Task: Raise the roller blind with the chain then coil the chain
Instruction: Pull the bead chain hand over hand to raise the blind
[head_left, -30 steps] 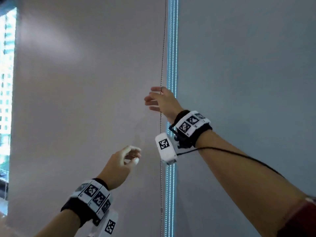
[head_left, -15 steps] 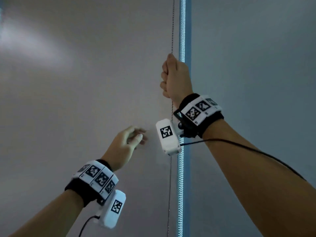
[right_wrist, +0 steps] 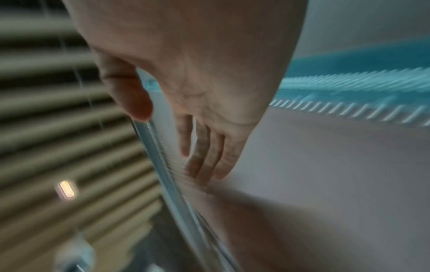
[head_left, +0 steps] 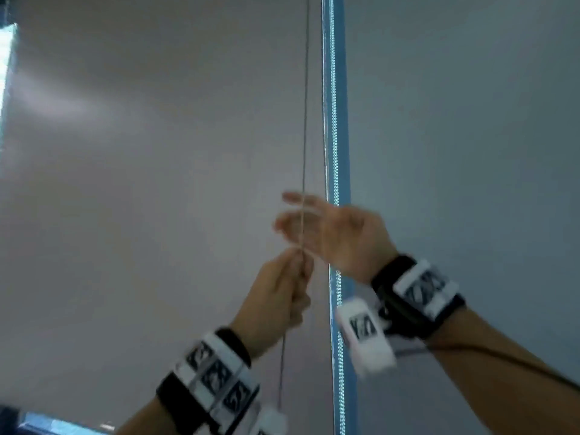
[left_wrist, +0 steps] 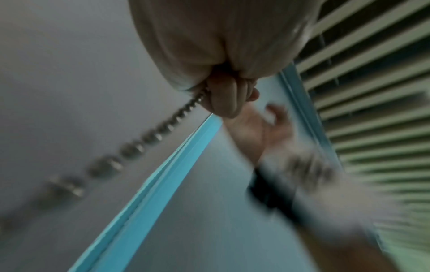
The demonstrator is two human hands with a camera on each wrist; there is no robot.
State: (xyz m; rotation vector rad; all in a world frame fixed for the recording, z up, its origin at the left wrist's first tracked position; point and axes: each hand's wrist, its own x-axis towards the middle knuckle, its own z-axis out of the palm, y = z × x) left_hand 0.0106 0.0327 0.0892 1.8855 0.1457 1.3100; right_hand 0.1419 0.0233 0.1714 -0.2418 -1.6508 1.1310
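Observation:
A thin metal bead chain (head_left: 303, 120) hangs straight down in front of the grey roller blind (head_left: 141, 199). My left hand (head_left: 296, 274) grips the chain in a fist, and the chain carries on below it. In the left wrist view the beads (left_wrist: 151, 136) run out from under the curled fingers (left_wrist: 227, 99). Just above the left hand, my right hand (head_left: 298, 221) is open and blurred, with its fingers spread beside the chain and holding nothing. The right wrist view shows its straight fingers (right_wrist: 204, 152) against the blind.
A second grey blind (head_left: 455, 152) hangs to the right, with a bright blue gap (head_left: 334, 120) between the two. A slatted ceiling (left_wrist: 372, 92) is overhead. A bright strip of window (head_left: 47, 426) shows at the bottom left.
My right hand has let go of the chain, dropped lower and opened. My left hand has moved right to the chain and taken hold of it.

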